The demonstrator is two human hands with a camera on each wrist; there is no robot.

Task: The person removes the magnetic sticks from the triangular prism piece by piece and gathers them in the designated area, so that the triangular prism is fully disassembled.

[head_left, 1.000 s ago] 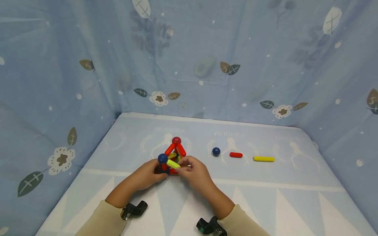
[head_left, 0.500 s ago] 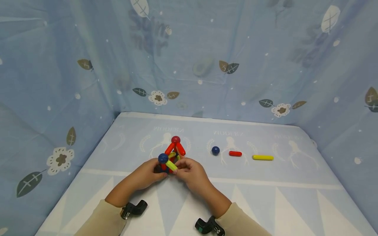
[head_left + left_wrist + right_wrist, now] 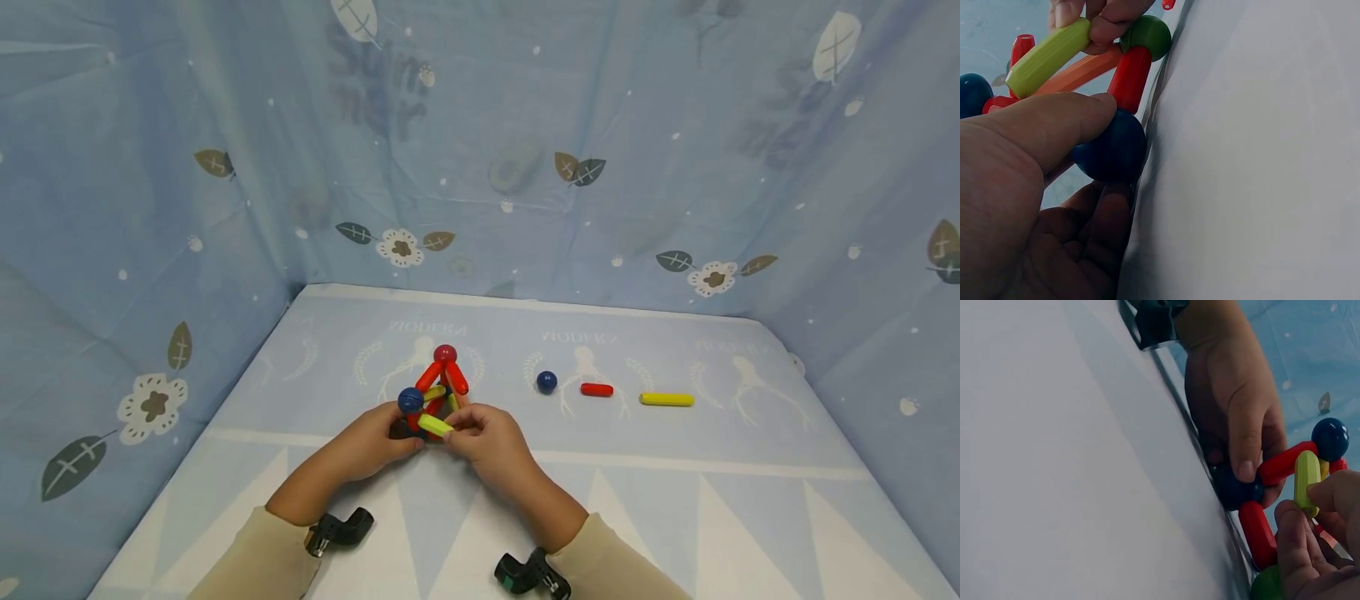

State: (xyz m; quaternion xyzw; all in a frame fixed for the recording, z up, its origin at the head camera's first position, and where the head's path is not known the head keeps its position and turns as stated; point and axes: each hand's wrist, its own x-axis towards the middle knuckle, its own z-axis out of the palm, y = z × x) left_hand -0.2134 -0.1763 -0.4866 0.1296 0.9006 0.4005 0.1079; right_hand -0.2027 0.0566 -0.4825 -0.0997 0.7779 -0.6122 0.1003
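A small frame of rods and balls stands on the table, topped by a red ball [image 3: 445, 355]. My left hand [image 3: 378, 447] grips a blue ball [image 3: 1113, 150] at its base, the thumb on top. A red rod [image 3: 1130, 80] joins that ball to a green ball [image 3: 1149, 36]. Between thumb and fingers, my right hand [image 3: 491, 440] pinches a yellow-green rod [image 3: 1306, 480]. In the head view the rod's free end lies just below the upper blue ball [image 3: 410, 400]. My hands partly hide the frame's lower part.
To the right on the table lie a loose blue ball [image 3: 547, 382], a short red rod [image 3: 597, 390] and a longer yellow rod [image 3: 667, 400]. A patterned blue curtain [image 3: 480, 150] rises behind the table and at both sides.
The yellow-green rod's free end has dropped away from the upper blue ball, and the rod has moved a little left with my right hand. My left hand keeps its place.
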